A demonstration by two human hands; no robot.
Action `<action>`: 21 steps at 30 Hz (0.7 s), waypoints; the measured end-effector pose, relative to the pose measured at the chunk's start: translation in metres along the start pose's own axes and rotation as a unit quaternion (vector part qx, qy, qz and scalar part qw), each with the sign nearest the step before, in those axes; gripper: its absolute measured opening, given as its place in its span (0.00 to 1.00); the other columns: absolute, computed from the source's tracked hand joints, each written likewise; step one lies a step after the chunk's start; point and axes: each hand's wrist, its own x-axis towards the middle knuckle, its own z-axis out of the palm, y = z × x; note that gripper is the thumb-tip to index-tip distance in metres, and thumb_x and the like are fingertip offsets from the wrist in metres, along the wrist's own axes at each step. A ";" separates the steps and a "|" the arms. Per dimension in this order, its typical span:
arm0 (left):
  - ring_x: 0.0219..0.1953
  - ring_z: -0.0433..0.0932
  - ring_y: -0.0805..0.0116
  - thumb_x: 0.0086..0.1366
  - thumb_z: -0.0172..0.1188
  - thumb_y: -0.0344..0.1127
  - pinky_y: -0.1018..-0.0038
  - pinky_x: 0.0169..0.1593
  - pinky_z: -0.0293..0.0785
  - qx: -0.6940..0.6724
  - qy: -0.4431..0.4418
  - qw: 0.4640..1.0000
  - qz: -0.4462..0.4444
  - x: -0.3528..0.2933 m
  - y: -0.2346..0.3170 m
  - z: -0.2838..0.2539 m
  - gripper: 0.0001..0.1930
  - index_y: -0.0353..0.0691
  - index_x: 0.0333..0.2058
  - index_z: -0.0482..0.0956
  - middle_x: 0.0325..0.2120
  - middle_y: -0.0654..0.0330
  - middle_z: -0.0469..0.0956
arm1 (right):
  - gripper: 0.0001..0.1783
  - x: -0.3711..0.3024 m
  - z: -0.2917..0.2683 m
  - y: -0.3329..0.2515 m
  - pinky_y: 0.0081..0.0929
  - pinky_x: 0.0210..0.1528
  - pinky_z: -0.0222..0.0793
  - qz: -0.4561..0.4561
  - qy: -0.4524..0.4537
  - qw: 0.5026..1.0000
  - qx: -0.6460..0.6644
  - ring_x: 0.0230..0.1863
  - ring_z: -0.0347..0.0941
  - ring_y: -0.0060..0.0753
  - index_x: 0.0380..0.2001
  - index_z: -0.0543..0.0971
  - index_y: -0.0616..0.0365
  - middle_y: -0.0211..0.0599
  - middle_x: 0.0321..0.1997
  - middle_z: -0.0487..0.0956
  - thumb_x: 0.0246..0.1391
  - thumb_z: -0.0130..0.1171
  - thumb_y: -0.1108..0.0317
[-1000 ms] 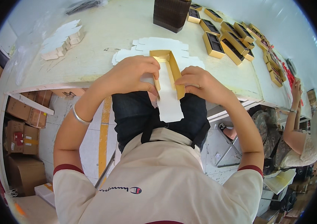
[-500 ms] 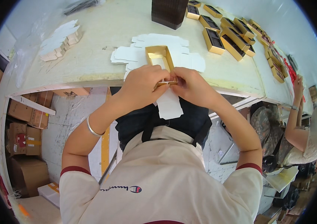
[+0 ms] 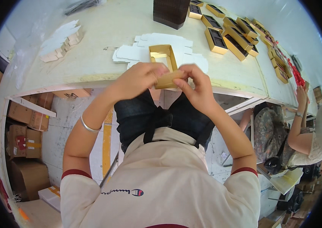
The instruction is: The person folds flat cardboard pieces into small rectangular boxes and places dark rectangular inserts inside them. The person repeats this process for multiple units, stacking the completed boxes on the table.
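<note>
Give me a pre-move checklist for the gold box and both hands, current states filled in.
1. Right hand on the gold box: ok, at its near panel.
2. Left hand grip: cannot tell, blurred by the near-left corner.
3. Far wall standing: ok, raised from the base.
4. Near corners fully closed: cannot tell, hidden by the hands and blur.
5. Dark stack apart from the box: ok, beyond it on the table.
6. Co-worker's hand away from the box: ok, far off to the right.
</note>
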 end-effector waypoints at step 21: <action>0.25 0.72 0.55 0.56 0.62 0.32 0.69 0.30 0.67 0.292 0.149 0.937 0.118 -0.008 0.005 0.030 0.08 0.33 0.26 0.74 0.23 0.52 0.72 | 0.08 0.046 -0.019 -0.016 0.25 0.33 0.66 0.150 -0.280 0.942 -0.105 0.30 0.69 0.30 0.35 0.79 0.59 0.36 0.27 0.74 0.49 0.61 0.70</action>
